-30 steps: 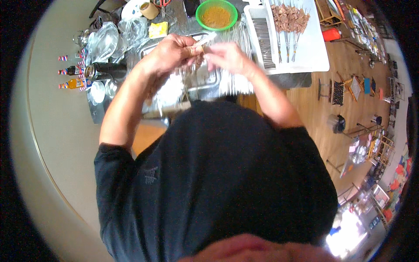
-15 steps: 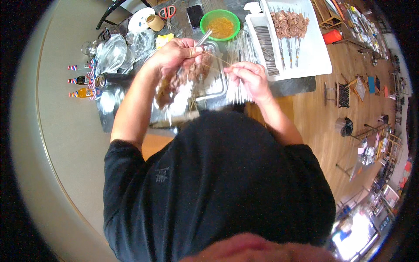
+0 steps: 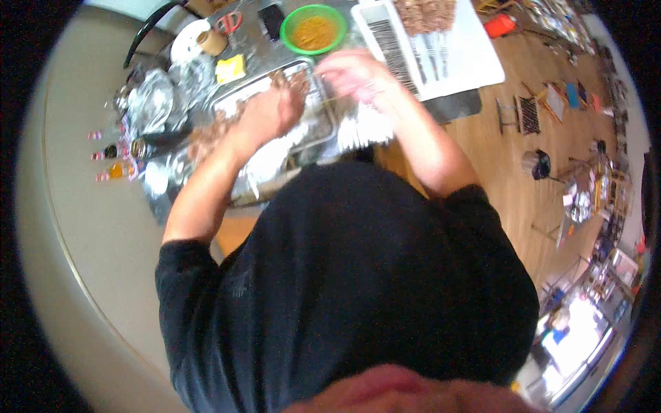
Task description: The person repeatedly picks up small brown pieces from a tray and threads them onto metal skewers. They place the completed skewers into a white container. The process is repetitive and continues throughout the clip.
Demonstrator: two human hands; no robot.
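Observation:
My left hand point(image 3: 275, 110) is over the clear-walled tray point(image 3: 330, 124), close to pieces of brown meat point(image 3: 213, 134). Motion smears its fingers, so what it holds, if anything, cannot be made out. Just below the green bowl point(image 3: 313, 51), my right hand point(image 3: 358, 74) reaches leftward above the tray's right side, also blurred. A thin yellowish strand point(image 3: 336, 101) shows between the two hands; which hand has it is unclear. Thin yellow bands point(image 3: 315, 32) fill the bowl. Thin pale sticks point(image 3: 368, 127) lie right of the tray.
Skewered brown meat point(image 3: 425, 15) lies in a white tray point(image 3: 478, 65) at right, beside a narrow white bin of dark metal skewers point(image 3: 389, 45). Red-handled scissors point(image 3: 229, 23), a phone point(image 3: 271, 22), a yellow packet point(image 3: 231, 69), clear plastic bags point(image 3: 155, 96) and bottles point(image 3: 113, 170) stand at left.
The view has shifted. My hands have moved apart from the stretched strand and silver rod; the left is lower over the tray, the right nearer the bowl. The rod no longer shows.

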